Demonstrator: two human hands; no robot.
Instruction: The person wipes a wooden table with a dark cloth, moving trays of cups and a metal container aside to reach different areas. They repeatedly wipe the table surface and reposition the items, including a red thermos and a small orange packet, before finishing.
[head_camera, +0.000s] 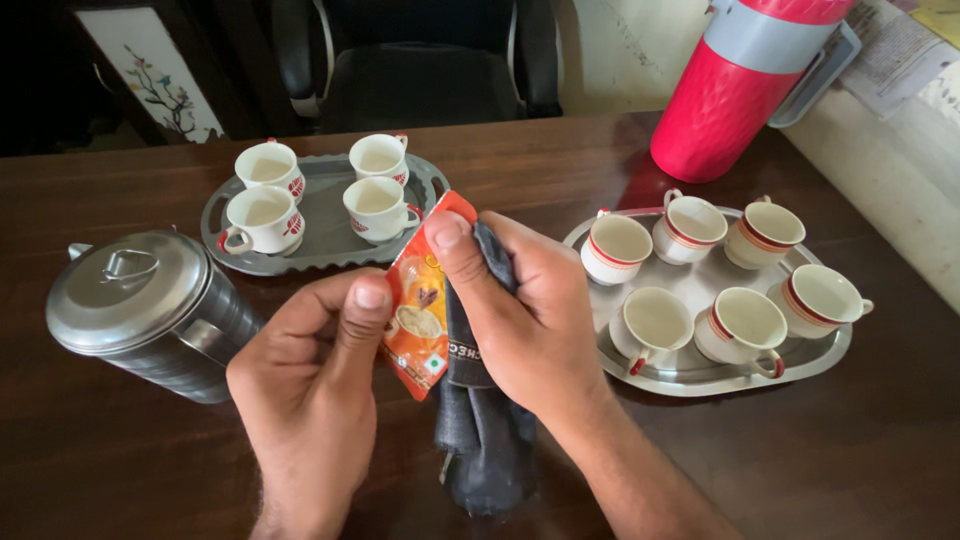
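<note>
Both hands pinch an orange sachet (418, 300): left hand (310, 385) at 7 o'clock, right hand (520, 320) at 4 o'clock also clutching a dark cloth (485, 440).

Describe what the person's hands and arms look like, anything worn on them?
Both the left hand and the right hand are bare: no gloves, rings, watch or bracelets show. The forearms are uncovered, with no sleeves in view. Fingernails are short and unpainted.

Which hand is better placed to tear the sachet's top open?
Right, probably. The right hand pinches the orange sachet at its top corner, though it also holds a dark cloth. The left hand grips the sachet's side, steadying it.
</note>
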